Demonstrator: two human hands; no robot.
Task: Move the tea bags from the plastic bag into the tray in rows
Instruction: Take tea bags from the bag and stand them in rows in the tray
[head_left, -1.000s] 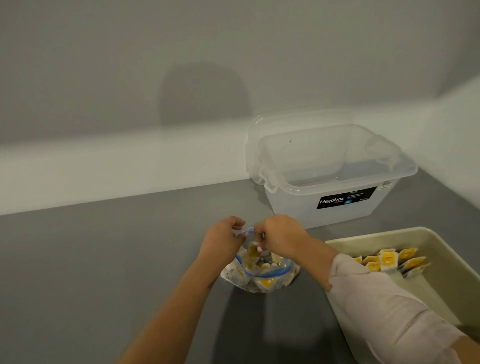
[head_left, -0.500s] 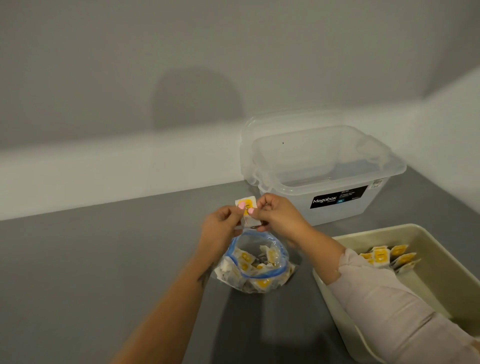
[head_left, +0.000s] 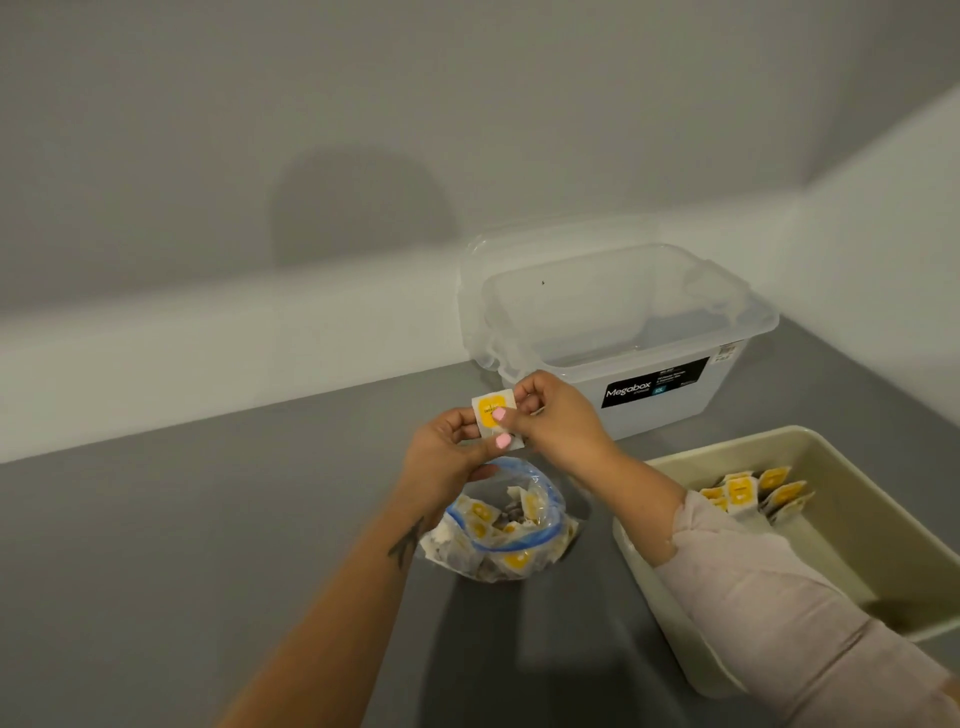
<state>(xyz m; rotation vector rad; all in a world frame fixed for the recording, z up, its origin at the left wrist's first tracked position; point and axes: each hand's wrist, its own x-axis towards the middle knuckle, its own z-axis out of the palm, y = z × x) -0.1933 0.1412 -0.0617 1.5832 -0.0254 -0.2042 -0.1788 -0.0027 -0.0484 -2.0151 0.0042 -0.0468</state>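
A clear plastic bag with a blue zip rim stands open on the grey table, holding several white-and-yellow tea bags. Above it, both hands hold one tea bag upright. My left hand pinches its left side, with two fingertips on its front. My right hand pinches its right edge. To the right sits a beige tray with several tea bags lined up at its far end. My right sleeve crosses the tray's near left corner.
A clear lidded storage box labelled Megabox stands at the back against the wall, just behind the hands. Grey table surface stretches to the left. White walls enclose the back and the right side.
Both hands came up out of the bag's mouth, lifting one tea bag. They now hold it a little above the bag, which has settled open on the table.
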